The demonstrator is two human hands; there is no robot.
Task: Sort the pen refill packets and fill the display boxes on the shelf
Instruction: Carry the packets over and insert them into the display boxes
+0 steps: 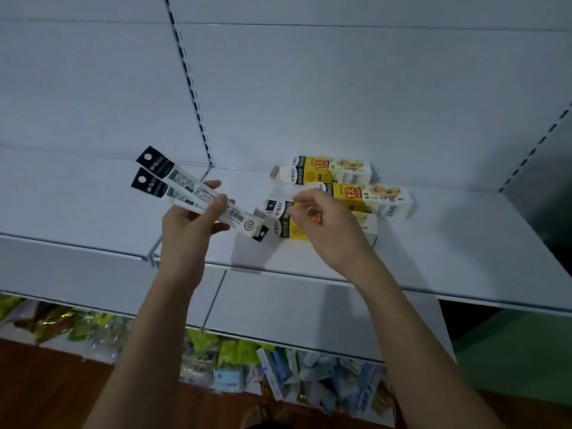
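My left hand point(193, 216) grips a fanned bundle of long white pen refill packets point(176, 184) with black header tabs, held over the white shelf point(433, 243). My right hand point(318, 218) pinches the black-topped end of another refill packet point(277, 207) that pokes out of the nearest yellow and white display box point(292, 232). Two more yellow and white display boxes lie on the shelf behind it, one point(328, 171) at the back and one point(371, 198) partly hidden by my right hand.
A slotted upright point(192, 88) divides the white back panel. A lower white shelf point(278, 308) juts out below. On the floor under it lie several mixed small packets point(235, 363), green and blue among them. A dark gap point(557, 218) opens at the right.
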